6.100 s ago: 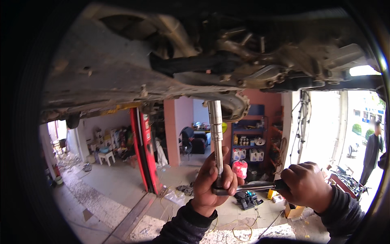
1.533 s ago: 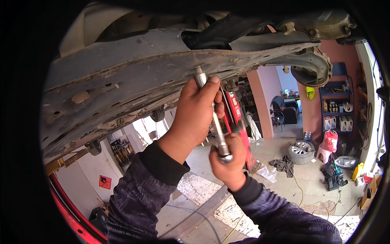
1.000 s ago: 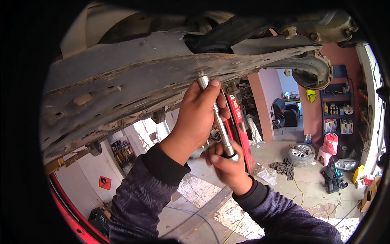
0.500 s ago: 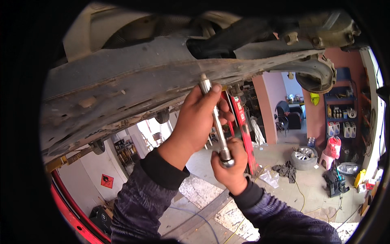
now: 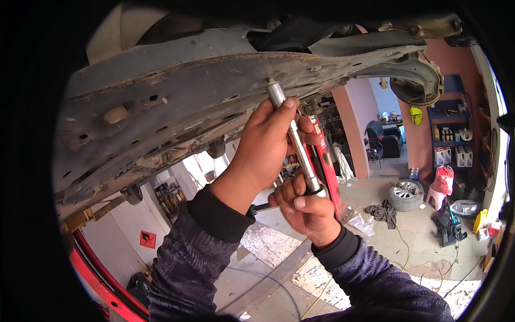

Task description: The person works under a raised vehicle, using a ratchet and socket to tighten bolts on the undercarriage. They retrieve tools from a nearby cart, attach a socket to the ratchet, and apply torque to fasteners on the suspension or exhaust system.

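Observation:
My left hand (image 5: 262, 147) is raised under a vehicle, fingers closed round a shiny deep socket (image 5: 276, 94) and the top of its extension bar (image 5: 302, 149). At the socket's upper end a small bolt-like tip (image 5: 271, 81) meets or nearly meets the dark underbody panel (image 5: 214, 80); whether it is seated I cannot tell. Lower down, my right hand (image 5: 314, 212) is curled round the ratchet wrench's head at the bar's bottom. The ratchet handle (image 5: 264, 207) points left, partly hidden behind my left cuff.
A red lift post (image 5: 328, 172) stands just beyond my hands. On the floor at right lie a wheel (image 5: 406, 195), dark cloth (image 5: 382, 213) and a yellow cable (image 5: 403, 249). Shelves (image 5: 451, 126) hold bottles. A brake disc (image 5: 416, 91) hangs at upper right.
The socket's tip has come up close to the underbody panel. My right-hand fingers have shifted round the ratchet head, and its handle now shows pointing left. The view has shifted slightly.

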Motion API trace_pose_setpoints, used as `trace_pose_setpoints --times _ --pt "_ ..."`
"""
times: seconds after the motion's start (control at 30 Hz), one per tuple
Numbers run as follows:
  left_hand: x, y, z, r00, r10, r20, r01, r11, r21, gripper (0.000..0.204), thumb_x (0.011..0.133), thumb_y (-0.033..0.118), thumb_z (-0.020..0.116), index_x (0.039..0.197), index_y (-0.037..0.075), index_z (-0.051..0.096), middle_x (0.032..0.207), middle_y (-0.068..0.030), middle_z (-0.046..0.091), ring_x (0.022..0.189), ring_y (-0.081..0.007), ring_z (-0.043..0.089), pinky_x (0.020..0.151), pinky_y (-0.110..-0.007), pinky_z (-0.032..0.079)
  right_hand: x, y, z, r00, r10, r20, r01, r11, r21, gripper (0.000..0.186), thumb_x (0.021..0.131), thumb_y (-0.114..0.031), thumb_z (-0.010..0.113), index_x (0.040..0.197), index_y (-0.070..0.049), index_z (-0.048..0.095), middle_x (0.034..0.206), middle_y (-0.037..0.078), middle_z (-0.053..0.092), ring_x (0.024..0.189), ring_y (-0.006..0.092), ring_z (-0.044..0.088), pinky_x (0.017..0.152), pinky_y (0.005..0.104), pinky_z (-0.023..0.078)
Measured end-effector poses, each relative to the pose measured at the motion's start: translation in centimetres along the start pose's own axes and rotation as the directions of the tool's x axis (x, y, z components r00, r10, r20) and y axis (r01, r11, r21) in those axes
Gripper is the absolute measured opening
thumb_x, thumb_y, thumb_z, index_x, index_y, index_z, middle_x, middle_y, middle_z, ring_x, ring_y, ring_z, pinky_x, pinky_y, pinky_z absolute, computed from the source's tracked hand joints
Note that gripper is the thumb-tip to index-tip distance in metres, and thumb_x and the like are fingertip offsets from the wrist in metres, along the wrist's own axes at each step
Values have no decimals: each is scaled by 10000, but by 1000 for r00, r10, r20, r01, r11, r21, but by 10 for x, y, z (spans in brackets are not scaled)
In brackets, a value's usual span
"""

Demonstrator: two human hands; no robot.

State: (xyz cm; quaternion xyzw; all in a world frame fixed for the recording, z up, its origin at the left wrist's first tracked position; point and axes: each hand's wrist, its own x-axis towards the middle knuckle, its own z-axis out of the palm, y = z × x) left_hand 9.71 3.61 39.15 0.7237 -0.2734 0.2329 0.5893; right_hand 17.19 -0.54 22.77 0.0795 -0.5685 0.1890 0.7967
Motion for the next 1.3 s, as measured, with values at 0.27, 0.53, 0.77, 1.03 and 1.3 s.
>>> trace_pose_setpoints --times 0.27,0.53,0.77,1.03,1.3 --pt "3 -1 -5 1000 23 16 -24 998 49 309 1175 329 585 1290 43 617 1001 -108 740 887 -279 789 816 -402 639 -2 7 0 890 -380 -251 118 724 -680 252 789 3 766 918 -73 563 779 55 529 755 268 565 847 487 485" --pt "1 -1 -8 999 5 41 -10 993 118 315 1178 337 575 1275 40 614 1018 -117 754 910 -273 796 813 -399 646 3 -5 0 801 -537 265 130 -276 -952 267 754 -2 789 943 -38 605 842 150 613 777 372 621 812 475 519" --pt "2 1 -19 991 4 136 -11 999 48 346 1182 317 560 1338 14 619 1091 -161 775 996 -293 803 893 -428 662 -10 -2 5 920 -362 -148 59 502 -863 232 822 45 769 922 -61 588 801 55 588 725 267 602 749 418 536" --pt "4 -2 -14 991 59 120 -68 995 72 361 1181 348 564 1317 17 615 1080 -173 785 995 -286 805 906 -419 652 -2 3 5 995 -51 -80 38 986 -164 251 828 26 765 870 -80 542 801 32 562 742 191 556 714 357 486" --pt "19 -24 -23 996 42 73 -46 998 46 524 1136 415 631 1459 5 590 1118 -195 800 1033 -338 818 961 -429 659 -21 -64 -14 786 -567 247 68 -318 -946 238 769 -19 791 978 -44 680 844 153 648 778 327 677 722 465 524"
